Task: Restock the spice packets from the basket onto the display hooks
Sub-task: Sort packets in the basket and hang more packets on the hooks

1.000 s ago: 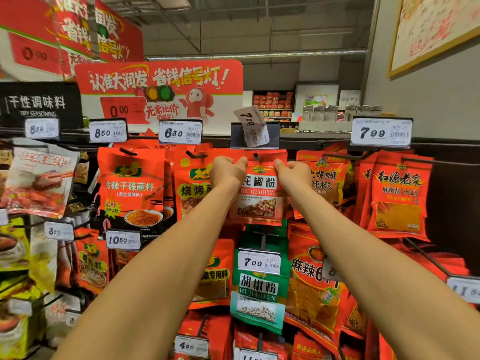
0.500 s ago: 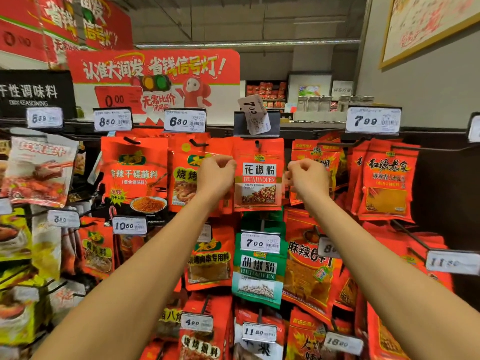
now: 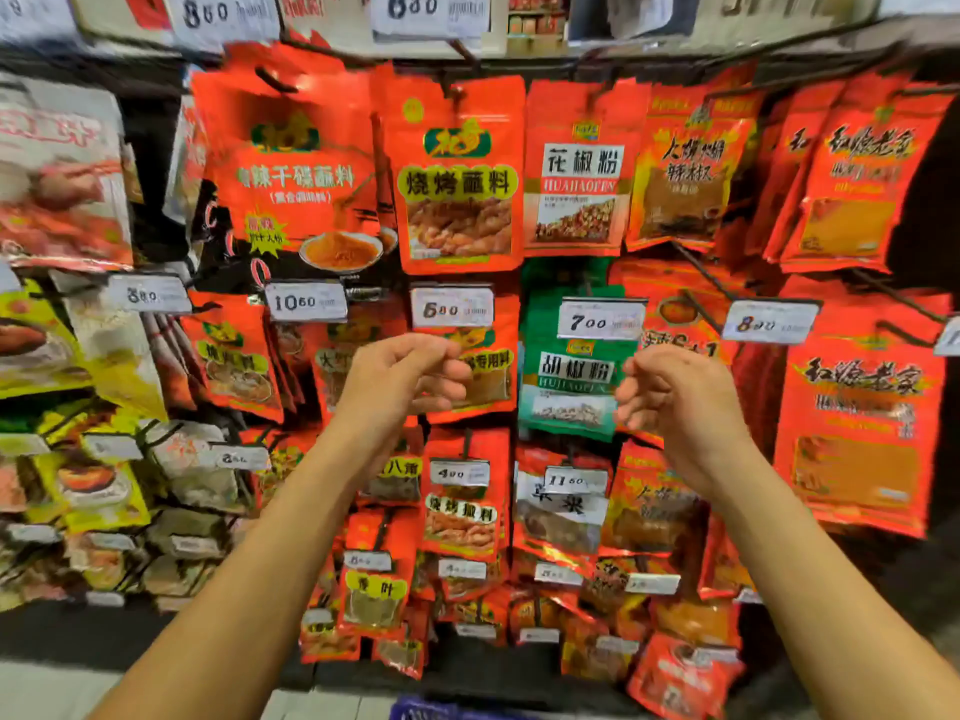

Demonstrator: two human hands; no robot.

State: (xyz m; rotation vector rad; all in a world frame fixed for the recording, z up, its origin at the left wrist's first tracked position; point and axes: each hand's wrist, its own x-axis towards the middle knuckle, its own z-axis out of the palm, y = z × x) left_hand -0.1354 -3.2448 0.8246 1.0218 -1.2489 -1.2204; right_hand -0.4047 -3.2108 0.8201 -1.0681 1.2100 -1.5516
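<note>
left hand (image 3: 402,374), right hand (image 3: 675,397) — raised, fingers loosely curled

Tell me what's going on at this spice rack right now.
A person is restocking hanging spice packets. Both hands are empty at this moment: the left hand and right hand hover with loosely curled fingers in front of the middle row, touching nothing. The red huajiao powder packet hangs on its top-row hook. A blue basket edge shows at the bottom.

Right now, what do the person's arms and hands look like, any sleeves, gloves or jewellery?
Both forearms are bare as far as the frame shows, with no sleeves in view. The left hand and right hand wear no gloves, and no rings, watch or bracelet can be seen.
</note>
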